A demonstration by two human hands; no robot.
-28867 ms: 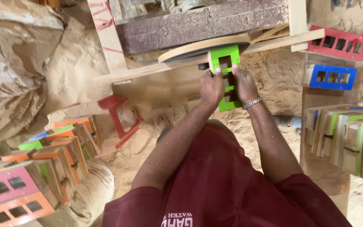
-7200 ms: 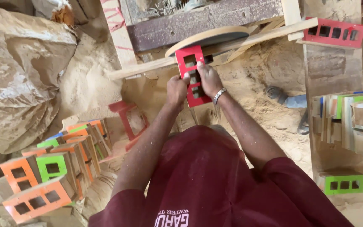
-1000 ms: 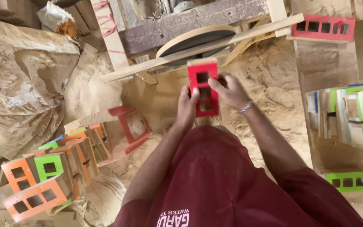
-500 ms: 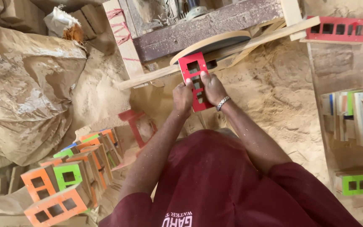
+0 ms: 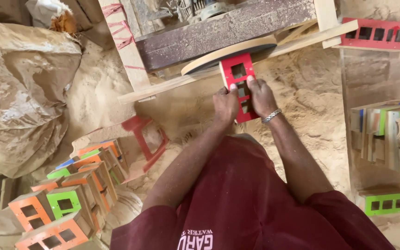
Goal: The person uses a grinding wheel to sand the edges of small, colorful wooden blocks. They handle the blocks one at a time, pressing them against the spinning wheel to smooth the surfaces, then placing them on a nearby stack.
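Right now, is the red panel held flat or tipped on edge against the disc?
On edge: the red panel stands lengthwise, top end at the tan disc, left hand and right hand gripping its sides.

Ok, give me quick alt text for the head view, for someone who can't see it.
Seen from above, a person's left hand and right hand press a red wooden panel with rectangular cutouts against a round sanding disc. Sawdust covers the ground, with stacks of orange and green cutout panels at lower left.

I swapped the green block for a red block, and my hands pushed it up against the sanding disc.
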